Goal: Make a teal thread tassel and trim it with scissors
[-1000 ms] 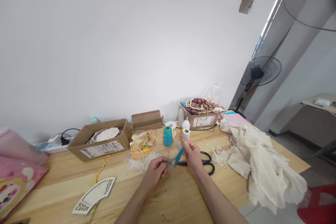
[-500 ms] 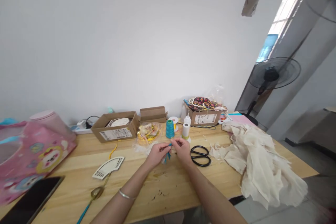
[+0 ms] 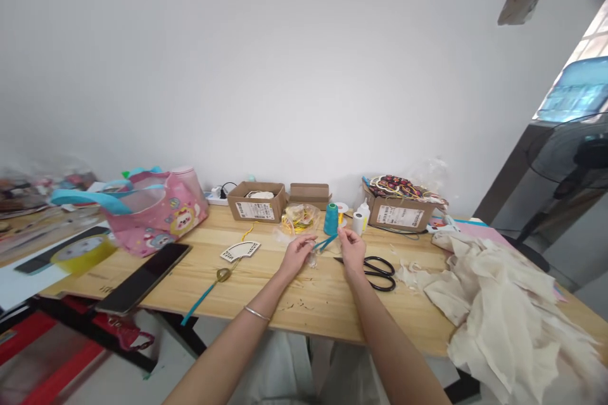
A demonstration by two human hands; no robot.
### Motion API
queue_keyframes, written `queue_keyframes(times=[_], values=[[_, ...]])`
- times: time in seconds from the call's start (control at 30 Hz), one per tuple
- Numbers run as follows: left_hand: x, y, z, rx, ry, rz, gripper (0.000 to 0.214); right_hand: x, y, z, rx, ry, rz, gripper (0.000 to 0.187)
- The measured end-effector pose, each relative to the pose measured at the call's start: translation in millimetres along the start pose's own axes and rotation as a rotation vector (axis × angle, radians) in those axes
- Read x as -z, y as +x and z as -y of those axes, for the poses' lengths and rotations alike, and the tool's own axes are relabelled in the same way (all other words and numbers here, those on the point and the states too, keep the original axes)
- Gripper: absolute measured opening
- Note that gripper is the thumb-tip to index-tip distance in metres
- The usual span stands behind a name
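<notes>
A short bundle of teal thread stretches between my two hands above the table. My right hand pinches its right end between thumb and fingertips. The fingers of my left hand curve around the other end, though the exact grip is small and hard to see. Just behind them stands a teal thread cone, with a white spool and a white squeeze bottle beside it. Black-handled scissors lie right of my right hand, their blades partly hidden by it.
On the left lie a fan-shaped ornament with a teal tassel, a phone and a pink bag. Cardboard boxes line the wall, near a plastic bag of yellow cords. Cream cloth hangs over the right front edge.
The view has swung left and shows more of the table. My hands have drawn apart, with the teal thread now spanning the space between them.
</notes>
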State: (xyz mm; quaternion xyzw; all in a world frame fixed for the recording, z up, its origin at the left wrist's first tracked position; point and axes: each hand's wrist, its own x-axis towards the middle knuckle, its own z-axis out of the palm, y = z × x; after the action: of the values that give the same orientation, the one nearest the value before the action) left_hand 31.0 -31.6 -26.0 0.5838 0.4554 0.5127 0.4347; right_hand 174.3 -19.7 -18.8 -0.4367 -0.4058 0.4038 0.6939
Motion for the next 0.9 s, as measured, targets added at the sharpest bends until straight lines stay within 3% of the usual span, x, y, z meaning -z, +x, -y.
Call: queue_keyframes(times=[0.1,0.33,0.63,0.9], values=[[-4.7,1.2,-9.4,-0.047,-0.007,-0.013,0.037,-1.4,-0.3,0.0,0.011,0.014,0.027,0.033],[-25.4,12.8,-12.6,0.033,-0.064,0.183,0.032,-1.6,-2.0,-1.3,-0.013,-0.009,0.104,0.034],[-9.5,25.4,-13.2,0.164,-0.261,0.368,0.041,-13.2,22.3,10.4,-0.07,-0.057,0.307,0.034],[-11.5,26.7,0.4,0.179,-0.323,0.394,0.031,-13.3,16.4,-2.4,-0.087,-0.018,0.295,0.036]])
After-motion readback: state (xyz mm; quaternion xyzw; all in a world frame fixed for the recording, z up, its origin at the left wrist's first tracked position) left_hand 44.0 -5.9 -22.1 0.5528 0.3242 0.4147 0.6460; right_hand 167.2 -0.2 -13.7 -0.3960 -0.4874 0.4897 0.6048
